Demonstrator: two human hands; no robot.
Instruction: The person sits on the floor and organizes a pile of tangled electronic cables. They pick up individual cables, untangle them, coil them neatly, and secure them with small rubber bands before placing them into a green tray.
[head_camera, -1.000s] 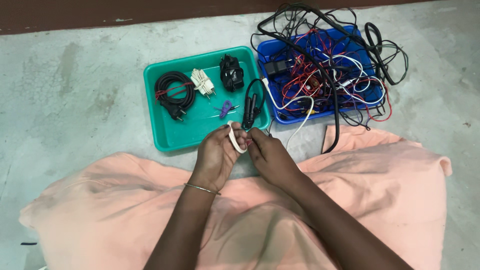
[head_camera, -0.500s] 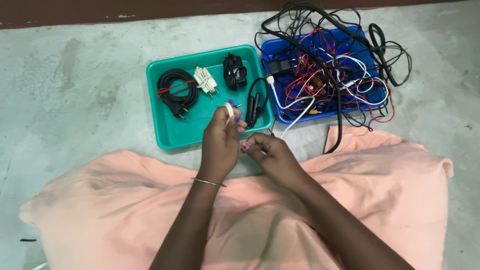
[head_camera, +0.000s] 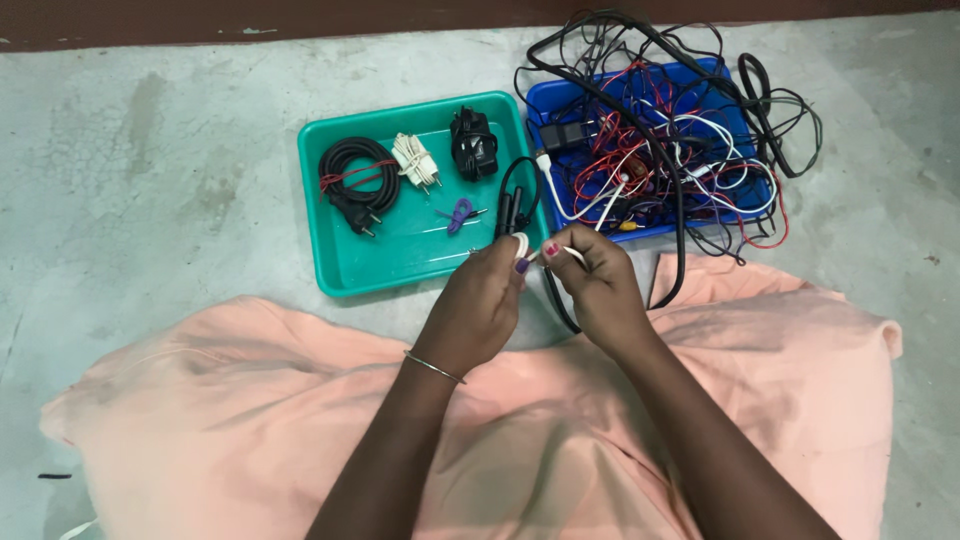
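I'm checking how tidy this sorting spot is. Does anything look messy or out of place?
Yes. The blue tray holds a loose tangle of cables spilling over its rim onto the floor, while the green tray holds neat bundles. Both hands, left hand and right hand, hold a white cable.

A mottled grey concrete floor (head_camera: 150, 150) fills the scene, meeting a dark reddish-brown strip (head_camera: 300, 18) along the top edge, evenly lit.
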